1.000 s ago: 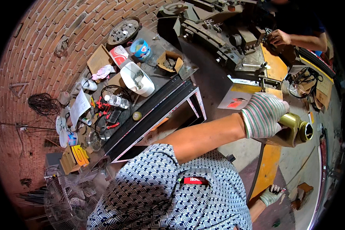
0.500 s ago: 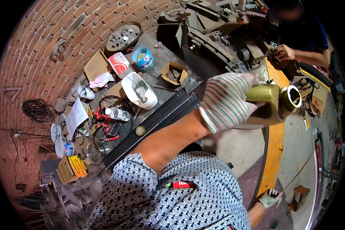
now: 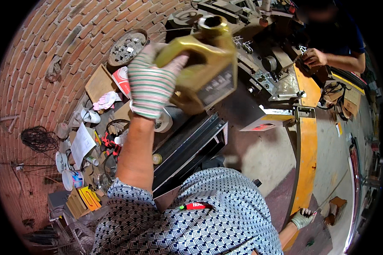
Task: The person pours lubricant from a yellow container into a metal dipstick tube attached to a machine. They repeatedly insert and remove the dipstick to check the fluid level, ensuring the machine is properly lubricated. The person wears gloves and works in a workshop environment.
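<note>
Nearest the camera is the person's own chest in a black-and-white patterned shirt (image 3: 191, 229) with a red pen (image 3: 196, 206) clipped to it. From there the bare left forearm rises to the left hand (image 3: 151, 87), in a striped knit glove, which is clenched around a heavy brass-coloured metal fitting with a hollow round neck (image 3: 204, 59). The fitting is held up close to the head, to the right of the hand and touching its palm and fingers. Its long axis runs from lower left to upper right, the open round neck pointing up and away, the flat block end lower and towards the chest. The left hand is the only one on it.

The right hand (image 3: 303, 218), also gloved, hangs low at the person's right side, well apart from the fitting, and seems to pinch a thin rod; I cannot tell how firmly.

Below the fitting lies a dark metal bench with black rails (image 3: 191, 144), then clutter on the brick floor (image 3: 38, 85). Farther off, another person's hand (image 3: 312, 56) rests on a grey machine (image 3: 264, 51).
</note>
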A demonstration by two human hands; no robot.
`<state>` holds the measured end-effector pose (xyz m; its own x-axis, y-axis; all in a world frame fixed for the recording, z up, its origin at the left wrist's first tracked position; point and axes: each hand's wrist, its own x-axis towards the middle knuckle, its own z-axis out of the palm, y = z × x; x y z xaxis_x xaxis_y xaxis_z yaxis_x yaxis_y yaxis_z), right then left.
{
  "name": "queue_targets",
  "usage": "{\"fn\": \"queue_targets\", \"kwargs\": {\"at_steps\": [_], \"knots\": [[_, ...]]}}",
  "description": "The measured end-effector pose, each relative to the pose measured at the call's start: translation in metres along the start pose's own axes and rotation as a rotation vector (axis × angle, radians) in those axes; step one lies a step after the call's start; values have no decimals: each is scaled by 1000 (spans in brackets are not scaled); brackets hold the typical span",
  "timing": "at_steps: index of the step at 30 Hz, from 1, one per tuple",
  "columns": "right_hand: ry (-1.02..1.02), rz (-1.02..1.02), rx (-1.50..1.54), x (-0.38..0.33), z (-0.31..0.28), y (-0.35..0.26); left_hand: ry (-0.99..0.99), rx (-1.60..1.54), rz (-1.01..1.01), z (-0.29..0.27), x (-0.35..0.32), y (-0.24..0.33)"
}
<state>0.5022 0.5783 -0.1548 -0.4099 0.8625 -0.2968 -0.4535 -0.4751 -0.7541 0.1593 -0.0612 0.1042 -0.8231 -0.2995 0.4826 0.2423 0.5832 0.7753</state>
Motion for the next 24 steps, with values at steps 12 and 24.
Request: {"fn": "queue_targets", "kwargs": {"at_steps": [12,24], "knots": [[146,3,-28,-1,18,-12,226,302,-34,-33,71,-123],[184,-1,-48,-7,15,-1,314,489,-139,-16,78,-197]]}}
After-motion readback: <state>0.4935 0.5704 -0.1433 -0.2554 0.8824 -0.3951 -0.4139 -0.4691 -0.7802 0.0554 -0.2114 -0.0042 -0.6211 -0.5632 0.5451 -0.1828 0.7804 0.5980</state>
